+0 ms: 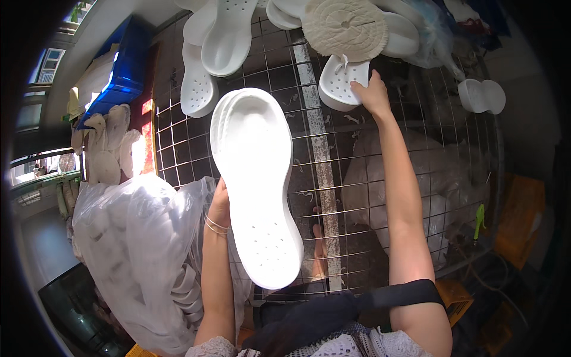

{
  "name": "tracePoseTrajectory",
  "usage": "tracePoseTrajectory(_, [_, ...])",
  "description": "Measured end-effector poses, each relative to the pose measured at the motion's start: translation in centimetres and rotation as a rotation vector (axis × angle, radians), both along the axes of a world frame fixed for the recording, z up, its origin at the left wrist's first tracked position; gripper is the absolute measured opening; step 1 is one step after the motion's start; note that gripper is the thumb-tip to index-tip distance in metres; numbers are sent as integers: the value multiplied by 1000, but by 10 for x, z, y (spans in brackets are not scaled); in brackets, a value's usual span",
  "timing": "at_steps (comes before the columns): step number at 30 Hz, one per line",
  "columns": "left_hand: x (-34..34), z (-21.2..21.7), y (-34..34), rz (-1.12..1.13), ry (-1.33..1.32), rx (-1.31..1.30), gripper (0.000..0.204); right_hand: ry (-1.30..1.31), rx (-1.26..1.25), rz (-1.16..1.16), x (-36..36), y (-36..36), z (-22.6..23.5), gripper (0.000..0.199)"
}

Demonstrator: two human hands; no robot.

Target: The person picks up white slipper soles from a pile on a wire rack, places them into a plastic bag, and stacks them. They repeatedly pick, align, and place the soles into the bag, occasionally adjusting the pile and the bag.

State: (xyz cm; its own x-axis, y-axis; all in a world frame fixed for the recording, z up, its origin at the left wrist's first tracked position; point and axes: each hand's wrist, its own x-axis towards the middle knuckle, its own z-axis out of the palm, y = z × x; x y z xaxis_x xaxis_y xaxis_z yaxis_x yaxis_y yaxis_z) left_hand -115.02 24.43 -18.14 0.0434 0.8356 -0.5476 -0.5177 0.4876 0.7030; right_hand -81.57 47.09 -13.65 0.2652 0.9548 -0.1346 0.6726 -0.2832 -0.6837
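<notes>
In my left hand is a large white foam shoe sole, held up with its heel end away from me. The fingers are mostly hidden behind it. At the far side my right hand grips the edge of another white shoe sole with small holes; the thumb lies on its upper face. A thin white strip sticks up from that sole. Just beyond, a round beige cloth buffing wheel partly covers a neighbouring sole.
Several white soles lie at the back of a wire-grid table. A clear plastic bag of white pieces fills the left side. A blue bin stands at the back left, an orange crate at the right. White scraps lie below the grid.
</notes>
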Motion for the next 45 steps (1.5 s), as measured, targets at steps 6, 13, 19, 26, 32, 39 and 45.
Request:
tracePoseTrajectory(6, [8,37,-124,110,366,-130,57,1061,-431,414,54,-123,-17,39])
tracePoseTrajectory(13, [69,80,-170,-294,1347,-124,122,290,-469,757,5,-364,-30,65])
tracePoseTrajectory(19, [107,84,-167,-174,1354,-43,142,371,162,840,-15,-376,-22,53])
tracePoseTrajectory(26, [134,70,-162,-189,1788,-117,151,540,161,770,-15,-390,-43,15])
tracePoseTrajectory(32, [134,65,-165,-232,1796,-122,153,1356,-303,177,7,-355,-9,6])
tracePoseTrajectory(39, [147,68,-157,-288,1779,-77,146,892,84,-229,97,-114,1,38])
tracePoseTrajectory(45, [157,70,-137,-304,1667,174,126,-714,334,720,56,37,-15,54])
